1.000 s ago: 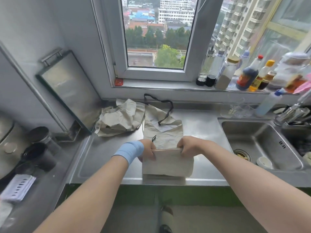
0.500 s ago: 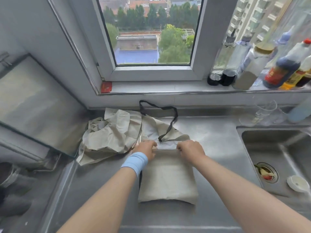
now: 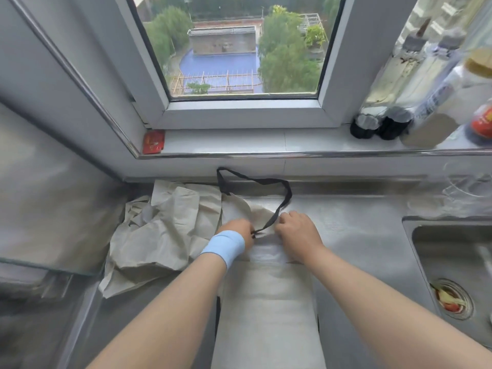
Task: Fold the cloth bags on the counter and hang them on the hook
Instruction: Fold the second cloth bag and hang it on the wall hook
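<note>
Cloth bag point(image 3: 267, 310) lay flat on the steel counter point(image 3: 359, 235), folded into a narrow panel running from the near edge toward 12 o'clock. Its black strap point(image 3: 287, 198) looped out at 12 o'clock and reached the wall under the windowsill point(image 3: 266, 141).

Left hand point(image 3: 237, 233), pale blue wristband point(image 3: 226, 247) on the wrist, pinched the bag where the strap's lower end met the cloth. Right hand point(image 3: 296, 235), at its 3 o'clock, had fingers curled down and gripped the bag's far fold beside the strap. Hands were near each other, not touching.

1 crumpled bag point(image 3: 165, 235) sat in a heap at 9 o'clock, touching the folded one. Sink point(image 3: 452, 251) was at 3 o'clock, with food scraps in its drain point(image 3: 450, 302). Bottles point(image 3: 386, 102) stood on the sill at 2 o'clock, and a red card point(image 3: 153, 141) at 10 o'clock.
</note>
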